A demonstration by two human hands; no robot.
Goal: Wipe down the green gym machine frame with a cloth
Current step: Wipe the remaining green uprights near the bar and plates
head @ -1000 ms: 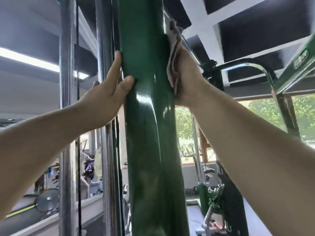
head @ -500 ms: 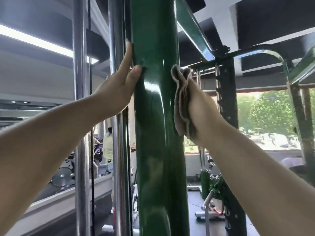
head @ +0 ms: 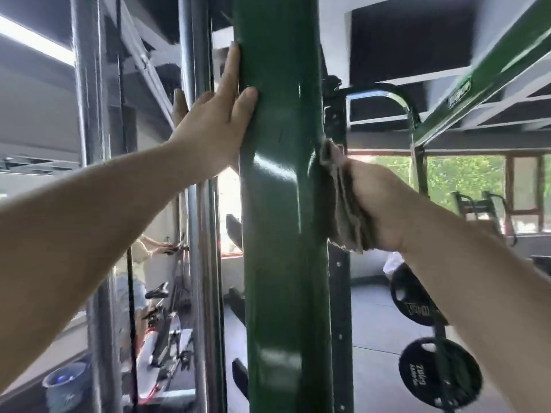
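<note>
Cloth [head: 346,201], soft and folded, is gripped by the right hand [head: 375,210] against the right side of the upright green post [head: 280,204]; the left hand [head: 214,129] rests flat-fingered, bracing the rigid, glossy, likely slippery paint.

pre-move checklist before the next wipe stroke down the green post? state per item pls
1. Cloth in hand: ok, the right hand grips it bunched.
2. Cloth against the green post: ok, it presses on the post's right edge.
3. Brace: ok, the left hand rests flat on the post's left edge, thumb across the front, fingers straight.
4. Path below the cloth: ok on the side that shows, bare post down to the frame's bottom edge.
5. Hands apart: ok, left sits higher, on the opposite side.
6. Post surface clean or cloth damp: cannot tell; glare and blur hide it.
</note>
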